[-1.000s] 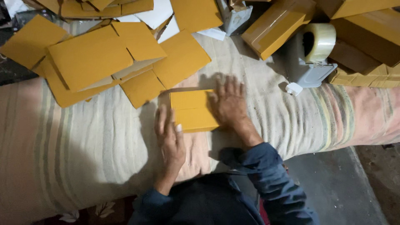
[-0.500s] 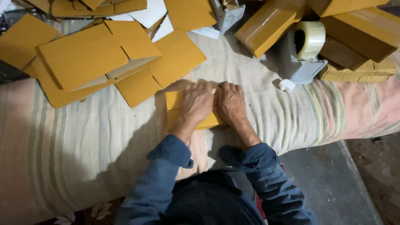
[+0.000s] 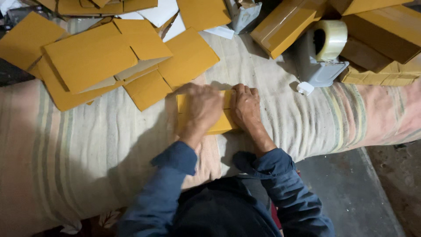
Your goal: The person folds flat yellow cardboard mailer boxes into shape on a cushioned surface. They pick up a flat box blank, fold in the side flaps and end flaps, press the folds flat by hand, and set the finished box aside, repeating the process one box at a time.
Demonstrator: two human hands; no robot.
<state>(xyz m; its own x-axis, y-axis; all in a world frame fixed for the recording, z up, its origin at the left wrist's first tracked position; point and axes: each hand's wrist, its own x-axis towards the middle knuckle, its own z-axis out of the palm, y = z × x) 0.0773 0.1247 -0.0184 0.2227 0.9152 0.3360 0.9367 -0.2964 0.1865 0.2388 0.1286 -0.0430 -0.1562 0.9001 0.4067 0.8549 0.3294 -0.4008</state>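
A small flat yellow cardboard piece (image 3: 222,126) lies on the striped cloth (image 3: 87,149) in front of me. My left hand (image 3: 202,107) lies palm down on its left and middle part, covering most of it. My right hand (image 3: 245,106) presses on its right side, fingers pointing away from me. The two hands touch side by side. Only the card's near edge, left strip and a bit between the hands show.
A heap of flat yellow cardboard blanks (image 3: 92,61) lies at the far left. A grey tape dispenser with a clear tape roll (image 3: 324,55) stands at the far right, beside folded yellow boxes (image 3: 377,30). A dark floor (image 3: 351,193) lies at the near right.
My left hand has moved from the cloth near me up onto the yellow card, next to my right hand. Both hands now press on it.
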